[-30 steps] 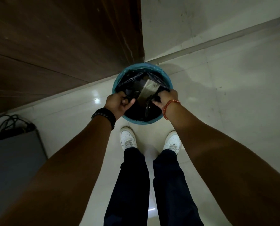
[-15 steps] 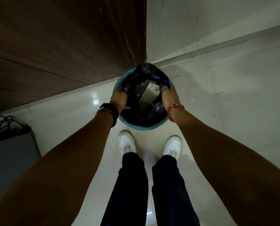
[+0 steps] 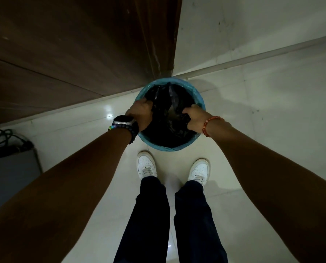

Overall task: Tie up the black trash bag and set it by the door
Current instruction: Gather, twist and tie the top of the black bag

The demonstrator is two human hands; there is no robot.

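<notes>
A black trash bag [image 3: 169,128] sits inside a round blue bin [image 3: 179,148] on the pale tiled floor just ahead of my feet. My left hand [image 3: 141,112], with a watch and bead bracelets on the wrist, grips the bag's edge at the bin's left side. My right hand [image 3: 193,118], with an orange bead bracelet, clutches a bunch of the bag at the right side. The bag's mouth is loose and crumpled between my hands. What lies in the bag is too dark to tell.
A dark brown wooden door [image 3: 72,50] stands right behind the bin, with a white wall [image 3: 253,27] to its right. A grey box [image 3: 10,177] with cables [image 3: 4,139] on it sits at the left. My white shoes [image 3: 146,166] stand close to the bin.
The bag top that bulged above the far rim half a second ago has dropped back into the bin. Both hands have shifted their grip outward along the bag's edge.
</notes>
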